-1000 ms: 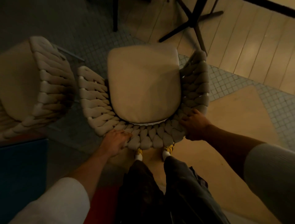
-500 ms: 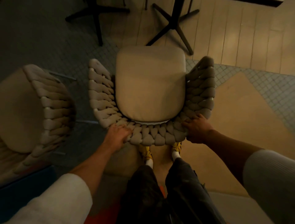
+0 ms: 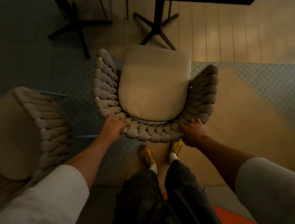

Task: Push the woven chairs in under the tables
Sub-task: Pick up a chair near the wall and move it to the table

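Observation:
A woven chair (image 3: 153,86) with a beige seat cushion and thick braided backrest stands directly in front of me, its front edge near a table's black cross base (image 3: 157,28). My left hand (image 3: 114,127) grips the left part of the braided backrest, and my right hand (image 3: 194,131) grips the right part. The dark table top (image 3: 210,1) shows only as a strip at the top edge. A second woven chair (image 3: 30,132) stands at the left.
Another black cross base (image 3: 76,27) stands at the upper left. My yellow shoes (image 3: 148,155) are just behind the chair. The floor changes from small tiles to pale planks under the table. An orange patch (image 3: 226,215) lies at the bottom right.
The chair has moved forward toward the table base with both hands on its backrest. I have stepped after it, and the left chair has dropped lower in the view.

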`<action>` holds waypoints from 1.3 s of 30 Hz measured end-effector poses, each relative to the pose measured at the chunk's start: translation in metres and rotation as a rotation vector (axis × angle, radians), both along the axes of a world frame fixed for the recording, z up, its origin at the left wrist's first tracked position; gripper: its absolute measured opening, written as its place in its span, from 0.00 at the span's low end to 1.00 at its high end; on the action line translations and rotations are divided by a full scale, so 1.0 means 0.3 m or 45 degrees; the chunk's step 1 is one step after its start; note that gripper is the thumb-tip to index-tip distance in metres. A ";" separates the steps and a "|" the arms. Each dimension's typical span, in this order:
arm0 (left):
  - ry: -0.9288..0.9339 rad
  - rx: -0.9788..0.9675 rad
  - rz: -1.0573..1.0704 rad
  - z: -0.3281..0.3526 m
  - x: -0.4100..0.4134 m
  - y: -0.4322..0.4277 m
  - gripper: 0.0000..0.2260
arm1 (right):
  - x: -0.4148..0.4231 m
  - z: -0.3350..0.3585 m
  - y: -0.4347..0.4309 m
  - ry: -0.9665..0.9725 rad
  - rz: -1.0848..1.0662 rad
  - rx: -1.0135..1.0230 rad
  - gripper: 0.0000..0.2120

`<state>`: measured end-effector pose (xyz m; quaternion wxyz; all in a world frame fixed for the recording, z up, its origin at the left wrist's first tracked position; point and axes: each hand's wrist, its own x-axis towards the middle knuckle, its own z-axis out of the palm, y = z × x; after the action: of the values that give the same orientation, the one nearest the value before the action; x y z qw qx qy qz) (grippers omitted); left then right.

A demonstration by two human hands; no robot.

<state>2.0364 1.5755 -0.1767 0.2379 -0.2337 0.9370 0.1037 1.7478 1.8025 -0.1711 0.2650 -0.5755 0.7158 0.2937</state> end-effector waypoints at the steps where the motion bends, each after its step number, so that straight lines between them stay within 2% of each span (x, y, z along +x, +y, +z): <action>1: -0.009 0.000 0.004 -0.001 0.000 0.007 0.18 | 0.006 0.000 0.003 0.016 -0.012 -0.007 0.30; 10: 0.022 0.013 0.158 -0.019 0.041 0.089 0.22 | 0.017 0.003 0.002 0.045 0.036 0.038 0.32; 16: 0.018 0.044 0.108 -0.010 0.069 0.110 0.25 | 0.023 0.007 0.010 0.028 0.015 0.036 0.31; 21: -0.035 0.227 0.154 0.047 0.052 0.053 0.25 | 0.003 0.040 0.008 -0.087 0.014 0.049 0.31; 24: 0.110 0.442 0.448 0.112 0.065 0.006 0.24 | -0.010 0.080 -0.005 -0.247 -0.079 -0.074 0.23; 27: 0.506 0.566 0.928 0.152 0.069 -0.056 0.16 | -0.018 0.113 -0.011 -0.415 -0.496 -0.413 0.20; 30: 0.774 0.352 1.312 0.160 0.075 -0.133 0.21 | -0.021 0.115 0.008 -0.283 -0.731 -0.896 0.13; 31: 0.829 0.298 1.457 0.153 0.079 -0.154 0.24 | -0.021 0.109 0.013 -0.207 -0.817 -0.997 0.13; 33: 0.837 0.291 1.741 0.125 0.085 -0.181 0.29 | -0.018 0.106 0.009 -0.078 -1.147 -1.114 0.19; 35: 0.774 0.426 1.941 0.086 0.088 -0.192 0.34 | -0.017 0.083 0.004 -0.039 -1.633 -1.158 0.26; 37: 0.685 0.594 2.041 0.036 0.090 -0.185 0.34 | -0.015 0.035 0.009 -0.101 -2.074 -1.099 0.32; 39: 0.589 0.643 2.079 -0.010 0.084 -0.163 0.38 | -0.004 -0.027 0.021 -0.286 -2.362 -0.938 0.37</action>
<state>2.0617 1.5266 -0.1796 -0.0615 -0.7434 0.4516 0.4895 1.7466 1.8089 -0.1791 0.2605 0.1391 0.8986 -0.3246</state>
